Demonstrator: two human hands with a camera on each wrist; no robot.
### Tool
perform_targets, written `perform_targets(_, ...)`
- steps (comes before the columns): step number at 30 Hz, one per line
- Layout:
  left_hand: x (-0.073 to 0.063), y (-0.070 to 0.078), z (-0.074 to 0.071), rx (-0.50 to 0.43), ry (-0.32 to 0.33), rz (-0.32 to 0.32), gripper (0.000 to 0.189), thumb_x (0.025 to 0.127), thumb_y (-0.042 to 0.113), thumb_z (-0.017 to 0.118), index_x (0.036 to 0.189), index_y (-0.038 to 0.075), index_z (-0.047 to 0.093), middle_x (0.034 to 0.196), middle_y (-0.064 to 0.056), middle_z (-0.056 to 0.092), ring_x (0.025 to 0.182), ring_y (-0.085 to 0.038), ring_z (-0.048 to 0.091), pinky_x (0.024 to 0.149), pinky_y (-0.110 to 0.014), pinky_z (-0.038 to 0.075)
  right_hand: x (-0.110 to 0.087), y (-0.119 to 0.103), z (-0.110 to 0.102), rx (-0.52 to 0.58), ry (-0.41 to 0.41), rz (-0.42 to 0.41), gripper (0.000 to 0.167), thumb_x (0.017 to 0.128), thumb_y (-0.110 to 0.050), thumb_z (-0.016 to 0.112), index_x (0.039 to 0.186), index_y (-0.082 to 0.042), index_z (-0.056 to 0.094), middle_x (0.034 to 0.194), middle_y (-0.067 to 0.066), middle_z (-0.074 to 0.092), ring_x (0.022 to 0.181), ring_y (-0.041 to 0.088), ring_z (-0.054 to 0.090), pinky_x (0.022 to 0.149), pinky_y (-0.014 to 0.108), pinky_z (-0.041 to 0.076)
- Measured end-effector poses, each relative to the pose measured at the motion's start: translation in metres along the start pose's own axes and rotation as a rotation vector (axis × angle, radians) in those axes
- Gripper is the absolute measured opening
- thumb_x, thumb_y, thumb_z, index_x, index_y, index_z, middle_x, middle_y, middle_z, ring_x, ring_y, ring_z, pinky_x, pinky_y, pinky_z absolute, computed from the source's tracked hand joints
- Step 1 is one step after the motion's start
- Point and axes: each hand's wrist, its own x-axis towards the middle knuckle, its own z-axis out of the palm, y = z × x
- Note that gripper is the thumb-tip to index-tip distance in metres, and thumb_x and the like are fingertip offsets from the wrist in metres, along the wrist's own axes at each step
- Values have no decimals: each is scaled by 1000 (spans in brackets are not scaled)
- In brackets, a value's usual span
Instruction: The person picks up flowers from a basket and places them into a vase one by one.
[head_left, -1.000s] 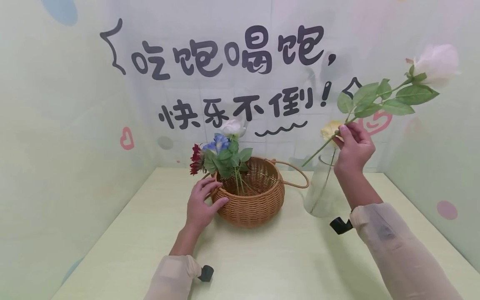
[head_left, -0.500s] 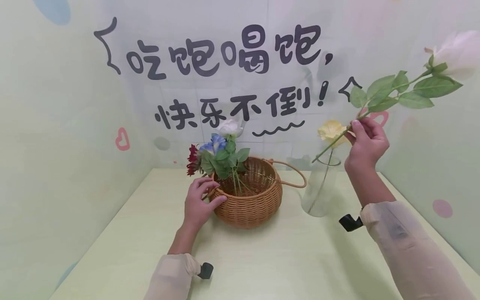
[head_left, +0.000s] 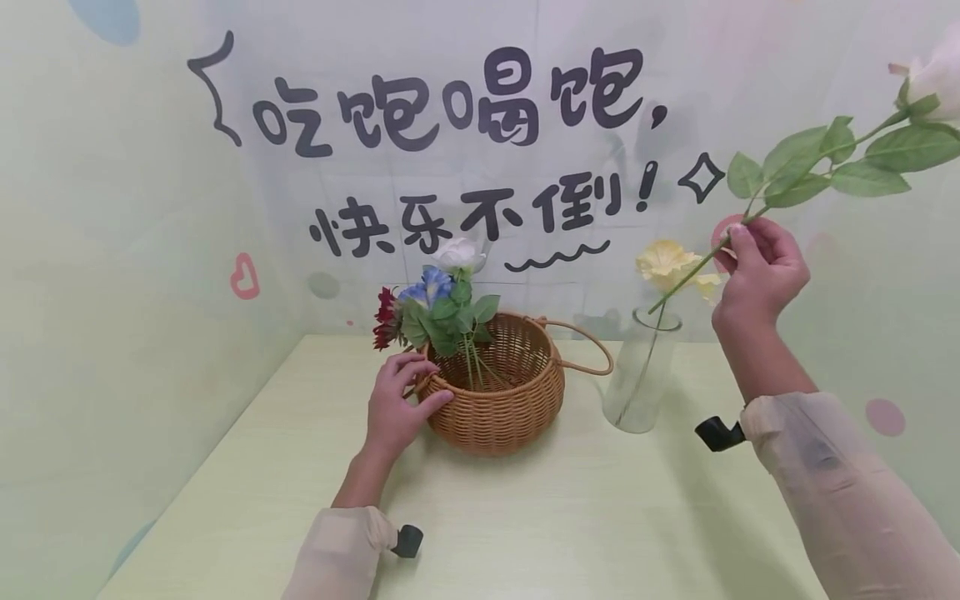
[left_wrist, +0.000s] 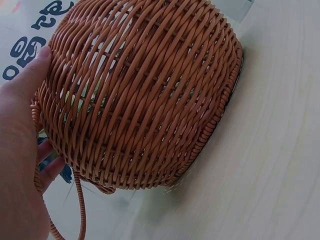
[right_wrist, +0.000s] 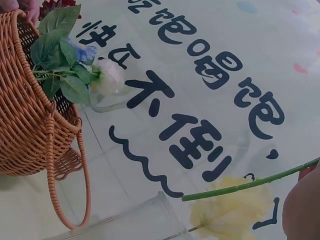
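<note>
Right hand (head_left: 767, 271) pinches pale rose (head_left: 797, 157) by stem | left hand (head_left: 396, 407) grips basket (head_left: 498, 421) rim | risk: I might snag yellow flower (head_left: 663, 260) with stem end — tipping clear vase (head_left: 628, 400)

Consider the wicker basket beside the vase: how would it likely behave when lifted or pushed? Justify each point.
The wicker basket is probably light for its size, as its woven wall shows gaps. That wall shows no dent under the left hand, so it seems fairly stiff. The flowers lean toward that hand's side, so the basket might tilt that way.
</note>
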Motion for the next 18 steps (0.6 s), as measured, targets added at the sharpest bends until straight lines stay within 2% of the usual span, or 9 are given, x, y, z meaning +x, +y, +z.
perform_targets(5, 0, 0, 0, 10, -4, -6, 37, 75, 29, 85, 103, 11, 70, 125, -4, 54, 121, -26, 47, 84, -48, 52, 0, 4, -7, -24, 48, 35, 27, 75, 3, 81, 100, 3, 71, 91, 14, 66, 70, 20, 66, 62, 28, 58)
perform_targets(12, -1, 0, 0, 13, 0, 0, 38, 75, 29, 85, 104, 10, 70, 126, -4, 54, 121, -26, 46, 85, -49, 52, -10, 25, -22, -58, 45, 26, 25, 75, 3, 81, 98, 5, 71, 89, 16, 65, 71, 20, 66, 62, 29, 58)
perform_targets(18, -1, -1, 0, 12, -3, 9, 39, 76, 31, 85, 105, 10, 70, 126, -4, 54, 121, -26, 46, 84, -48, 53, -21, 38, -33, -90, 42, 52, 22, 78, 5, 77, 98, 5, 70, 89, 14, 68, 73, 20, 67, 63, 28, 57)
